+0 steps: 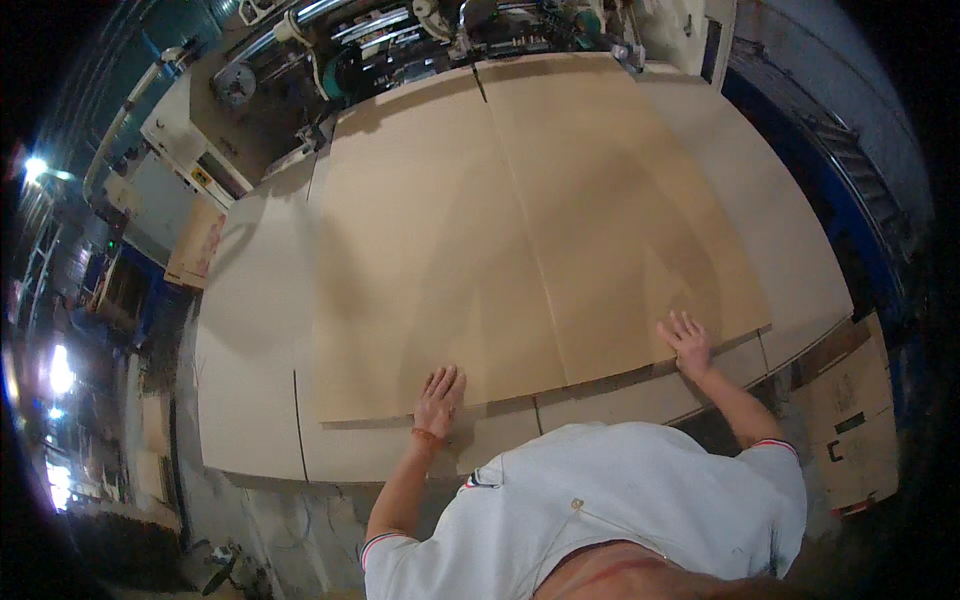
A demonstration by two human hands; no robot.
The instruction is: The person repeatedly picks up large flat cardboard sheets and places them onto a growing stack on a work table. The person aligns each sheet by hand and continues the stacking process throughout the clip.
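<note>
A large brown cardboard sheet (430, 230) lies flat in front of me, with a crease line running across its middle from the far edge to the near edge. Beneath it spreads a wider layer of paler cardboard (250, 360), slotted along its near side. My left hand (438, 400) rests on the near edge of the top sheet, fingers stretched forward, a reddish band at the wrist. Farther right, my right hand (687, 343) lies on the same near edge with its fingers spread. Neither hand grips anything.
Across the far side stands a machine (400, 45) with rollers and metal shafts, close to the sheet's far edge. A folded carton (850, 430) stands at the right, near my right arm. Blue framework (850, 190) runs along the right. More cardboard (195, 245) leans at the left.
</note>
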